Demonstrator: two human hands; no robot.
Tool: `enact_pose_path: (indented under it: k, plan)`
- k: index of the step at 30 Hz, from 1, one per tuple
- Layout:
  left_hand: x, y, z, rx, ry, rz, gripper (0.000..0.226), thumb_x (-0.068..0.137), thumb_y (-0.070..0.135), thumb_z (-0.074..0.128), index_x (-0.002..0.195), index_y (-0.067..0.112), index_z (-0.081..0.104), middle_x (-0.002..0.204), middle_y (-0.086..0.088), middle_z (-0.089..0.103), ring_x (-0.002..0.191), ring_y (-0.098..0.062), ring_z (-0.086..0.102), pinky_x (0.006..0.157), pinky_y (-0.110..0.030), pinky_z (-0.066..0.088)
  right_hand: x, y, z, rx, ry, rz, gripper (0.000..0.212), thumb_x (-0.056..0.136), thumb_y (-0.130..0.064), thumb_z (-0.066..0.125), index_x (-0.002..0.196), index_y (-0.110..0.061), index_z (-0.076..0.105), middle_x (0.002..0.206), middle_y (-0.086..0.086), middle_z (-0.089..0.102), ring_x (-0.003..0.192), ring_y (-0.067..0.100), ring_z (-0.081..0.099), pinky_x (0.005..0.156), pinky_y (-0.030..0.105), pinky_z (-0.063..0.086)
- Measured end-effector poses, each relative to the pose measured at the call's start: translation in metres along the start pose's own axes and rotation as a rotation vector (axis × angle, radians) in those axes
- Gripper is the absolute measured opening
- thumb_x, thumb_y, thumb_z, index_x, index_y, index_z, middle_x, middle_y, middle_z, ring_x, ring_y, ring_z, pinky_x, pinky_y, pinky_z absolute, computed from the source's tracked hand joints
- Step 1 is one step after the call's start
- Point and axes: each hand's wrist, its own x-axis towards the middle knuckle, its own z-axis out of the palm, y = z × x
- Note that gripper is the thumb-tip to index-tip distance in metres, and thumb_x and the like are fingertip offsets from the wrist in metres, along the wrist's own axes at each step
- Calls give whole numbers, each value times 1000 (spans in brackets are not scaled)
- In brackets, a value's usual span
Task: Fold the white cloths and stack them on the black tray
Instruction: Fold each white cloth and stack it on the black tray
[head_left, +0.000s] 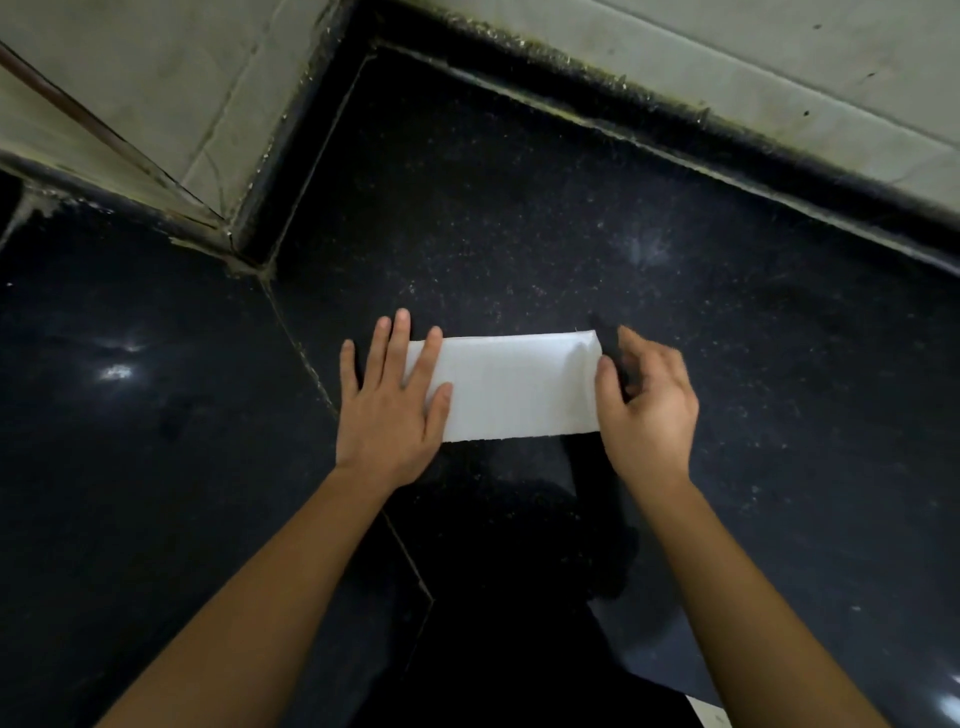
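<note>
A white cloth (511, 387), folded into a long rectangle, lies flat on the black speckled stone counter (519, 208). My left hand (389, 400) rests flat on the cloth's left end with fingers spread. My right hand (647, 410) is at the cloth's right edge, fingers curled, thumb touching the edge; its fingertips are blurred, so a grip is unclear. No black tray is in view.
The counter meets tiled walls (675, 62) at the back and back left, forming a corner. A seam (311, 364) runs diagonally across the counter left of the cloth. A small white object (709, 714) peeks in at the bottom edge.
</note>
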Motion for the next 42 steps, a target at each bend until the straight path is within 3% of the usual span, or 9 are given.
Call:
enact_pose_path:
  k: [7, 11, 16, 21, 26, 29, 33, 36, 42]
  plan:
    - [0, 1, 2, -4, 6, 3, 62, 103, 49, 20, 158, 20, 17, 166, -15, 6, 153, -29, 4, 120, -60, 7, 1, -8, 0, -279, -185, 227, 47, 92, -48, 62, 131, -22, 58, 103, -10, 67, 97, 18, 63, 75, 32, 46]
    - [-8, 3, -3, -130, 52, -72, 67, 103, 51, 24, 158, 15, 13, 165, -17, -3, 153, -31, -4, 121, -59, 6, 16, -16, -8, -277, -291, 393, 29, 89, -47, 66, 111, -27, 71, 76, -15, 56, 80, 16, 57, 68, 29, 43]
    - [-31, 9, -5, -149, 80, -76, 68, 102, 51, 24, 158, 14, 12, 166, -15, -5, 153, -29, -5, 121, -58, 6, 20, -20, -10, -281, -368, 405, 10, 89, -43, 64, 92, -34, 67, 71, -15, 54, 76, 15, 58, 62, 29, 43]
    - [-35, 9, 12, -19, -18, -28, 66, 103, 51, 19, 159, 18, 12, 166, -16, -1, 154, -29, -3, 119, -64, 7, 17, -11, -13, 45, -317, 428, 17, 88, -39, 68, 97, -27, 61, 89, -14, 64, 81, 5, 60, 68, 29, 51]
    - [-36, 12, 12, -26, -15, -49, 66, 103, 50, 21, 159, 18, 10, 166, -16, -1, 153, -31, -2, 119, -64, 5, 17, 4, -19, 409, -411, 609, 34, 85, -29, 78, 116, -21, 67, 101, -3, 75, 92, 16, 73, 85, 31, 59]
    - [-35, 16, 10, -46, -29, -58, 68, 102, 52, 21, 159, 17, 10, 166, -16, -3, 153, -32, -3, 119, -65, 3, 20, 6, -24, 416, -437, 536, 15, 89, -22, 75, 105, -22, 74, 89, -4, 78, 86, 15, 75, 76, 25, 59]
    - [-31, 20, 6, -88, -42, -72, 69, 101, 56, 18, 159, 19, 12, 166, -16, -3, 153, -33, -2, 118, -65, 1, 36, 6, -22, 267, -396, 412, 11, 88, -28, 74, 99, -29, 75, 87, -6, 77, 87, 14, 73, 89, 42, 60]
    - [-31, 19, 2, -137, -30, -68, 68, 101, 55, 18, 159, 19, 12, 166, -13, 0, 153, -31, 0, 119, -62, 0, 46, -2, -23, 217, -372, 356, 9, 89, -29, 72, 98, -30, 73, 87, -9, 75, 86, 11, 72, 88, 41, 59]
    - [-24, -4, -21, -539, 172, -174, 49, 103, 29, 43, 149, 14, 36, 146, -3, 49, 133, -18, 45, 113, -38, 21, 32, -49, -23, 24, -233, 15, 15, 91, -28, 67, 105, -29, 71, 85, -15, 69, 79, 6, 65, 78, 28, 55]
